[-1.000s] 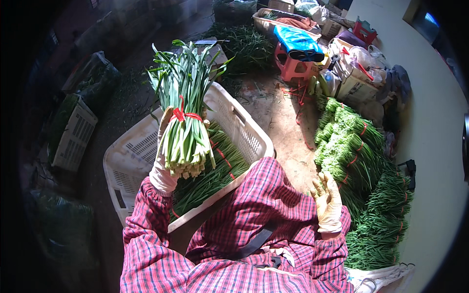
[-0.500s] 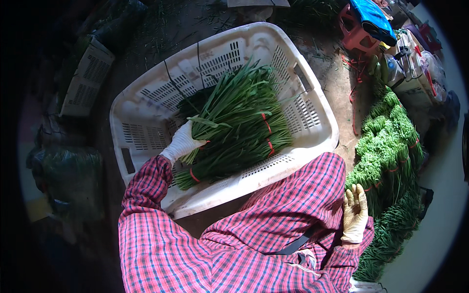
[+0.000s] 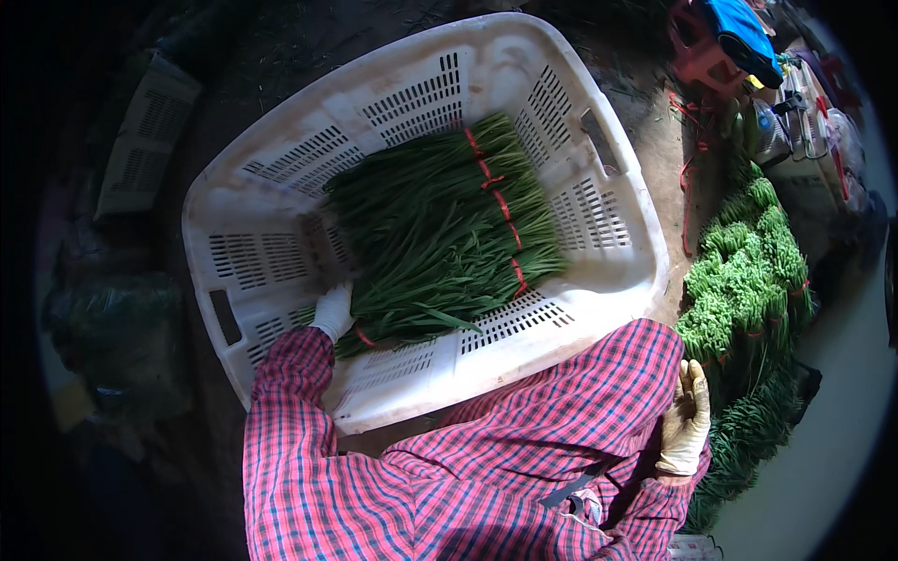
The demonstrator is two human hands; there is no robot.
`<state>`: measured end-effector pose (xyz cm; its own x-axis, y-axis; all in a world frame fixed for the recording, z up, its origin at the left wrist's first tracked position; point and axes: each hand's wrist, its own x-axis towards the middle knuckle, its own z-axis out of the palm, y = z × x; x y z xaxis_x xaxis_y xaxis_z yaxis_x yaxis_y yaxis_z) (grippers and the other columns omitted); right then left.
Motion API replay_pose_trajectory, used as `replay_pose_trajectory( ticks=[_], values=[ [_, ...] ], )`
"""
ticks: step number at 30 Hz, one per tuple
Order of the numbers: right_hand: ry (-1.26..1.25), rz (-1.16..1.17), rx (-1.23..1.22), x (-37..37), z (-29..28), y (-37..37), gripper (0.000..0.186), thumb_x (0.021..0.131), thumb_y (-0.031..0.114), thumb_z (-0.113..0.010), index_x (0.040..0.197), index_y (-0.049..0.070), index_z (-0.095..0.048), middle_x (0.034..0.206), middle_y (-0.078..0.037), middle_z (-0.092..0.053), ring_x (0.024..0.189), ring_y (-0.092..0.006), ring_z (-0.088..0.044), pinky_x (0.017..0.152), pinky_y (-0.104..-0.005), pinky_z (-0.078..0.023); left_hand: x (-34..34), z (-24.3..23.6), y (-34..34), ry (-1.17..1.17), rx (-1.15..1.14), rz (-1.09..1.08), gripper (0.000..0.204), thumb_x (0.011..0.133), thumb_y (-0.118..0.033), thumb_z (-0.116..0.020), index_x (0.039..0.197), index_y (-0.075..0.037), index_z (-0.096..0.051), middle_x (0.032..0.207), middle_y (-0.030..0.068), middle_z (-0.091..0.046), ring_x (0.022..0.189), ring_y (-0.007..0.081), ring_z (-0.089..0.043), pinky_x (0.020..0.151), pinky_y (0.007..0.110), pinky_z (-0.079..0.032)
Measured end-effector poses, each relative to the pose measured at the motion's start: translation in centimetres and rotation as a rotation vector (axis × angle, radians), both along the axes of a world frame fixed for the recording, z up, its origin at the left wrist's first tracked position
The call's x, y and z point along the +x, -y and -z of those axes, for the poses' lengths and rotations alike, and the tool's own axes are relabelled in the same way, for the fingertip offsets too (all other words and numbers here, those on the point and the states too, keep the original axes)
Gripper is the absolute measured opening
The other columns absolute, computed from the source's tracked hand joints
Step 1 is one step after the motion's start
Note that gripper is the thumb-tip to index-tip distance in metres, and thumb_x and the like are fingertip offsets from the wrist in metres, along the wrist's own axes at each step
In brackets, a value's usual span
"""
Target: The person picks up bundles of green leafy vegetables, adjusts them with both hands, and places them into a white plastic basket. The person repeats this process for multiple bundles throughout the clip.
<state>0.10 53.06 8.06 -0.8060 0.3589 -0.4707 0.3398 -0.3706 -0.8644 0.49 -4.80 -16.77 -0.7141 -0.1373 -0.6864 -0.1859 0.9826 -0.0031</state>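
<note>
A large white perforated plastic basket (image 3: pixel 505 352) holds several bundles of long green leaves (image 3: pixel 440 206) tied with red bands. My left hand (image 3: pixel 333 309), in a white glove, is inside it at the lower left, wrapped on a bundle (image 3: pixel 398 309) near its red band; its fingertips are hidden in the leaves. My right hand (image 3: pixel 687 416), in a yellowed white glove, rests beside my plaid-covered knee, fingers loosely extended with nothing in them, near a pile of upright bundles (image 3: pixel 734 290) with pale green cut ends.
Behind the pile stand a red stool (image 3: pixel 702 61) with a blue folded sheet (image 3: pixel 739 33) and a cluttered box (image 3: pixel 809 168) with bags. Red ties (image 3: pixel 686 196) lie on the floor. A crate (image 3: pixel 140 131) and a plastic-wrapped heap (image 3: pixel 117 346) are at left.
My left hand has brought the bundle down from upright into the basket, where it now lies flat among the others. My view has tilted toward the basket.
</note>
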Motion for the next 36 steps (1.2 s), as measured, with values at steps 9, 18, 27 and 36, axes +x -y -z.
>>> replay_pose_trajectory(
  ticks=[9, 18, 27, 36],
  values=[
    [0.041, 0.059, 0.03, 2.3, -0.7, -0.3, 0.041, 0.091, 0.032, -0.064, 0.123, 0.007, -0.06, 0.116, -0.005, -0.065, 0.101, -0.0172, -0.062, 0.087, -0.0285, -0.048, -1.6, 1.0, -0.3, 0.115, -0.041, -0.069, 0.088, 0.066, -0.018, -0.076, 0.141, -0.008, -0.032, 0.138, 0.0171, -0.045, 0.124, 0.0355, -0.048, 0.098, 0.047, -0.044],
    [-0.015, 0.055, 0.031, 4.1, -1.7, -3.6, 0.044, 0.093, 0.028, -0.062, 0.13, 0.006, -0.055, 0.124, -0.007, -0.061, 0.106, -0.0176, -0.061, 0.089, -0.0284, -0.05, -2.0, -4.1, -5.2, -0.494, 0.337, -0.094, 0.081, 0.071, -0.007, -0.066, 0.145, -0.015, -0.033, 0.14, 0.0165, -0.043, 0.125, 0.0355, -0.044, 0.103, 0.044, -0.038],
    [0.028, -0.003, 0.081, 3.2, -2.1, -1.8, 0.048, 0.091, 0.036, -0.064, 0.128, 0.007, -0.057, 0.123, -0.006, -0.062, 0.104, -0.0167, -0.06, 0.089, -0.0291, -0.047, -8.6, -3.0, -12.9, -0.695, 0.676, -0.295, 0.019, 0.082, -0.017, -0.07, 0.101, -0.014, -0.068, 0.096, 0.0079, -0.061, 0.087, 0.0282, -0.062, 0.075, 0.038, -0.05],
    [0.07, 0.069, 0.122, 5.3, -1.8, -2.8, 0.044, 0.092, 0.033, -0.062, 0.128, 0.007, -0.057, 0.122, -0.006, -0.063, 0.105, -0.0174, -0.06, 0.089, -0.0291, -0.047, -10.9, -1.9, -14.0, -0.597, 0.452, -0.216, 0.02, 0.081, -0.025, -0.07, 0.097, -0.013, -0.068, 0.097, 0.0079, -0.06, 0.089, 0.0296, -0.061, 0.074, 0.041, -0.05]
  ],
)
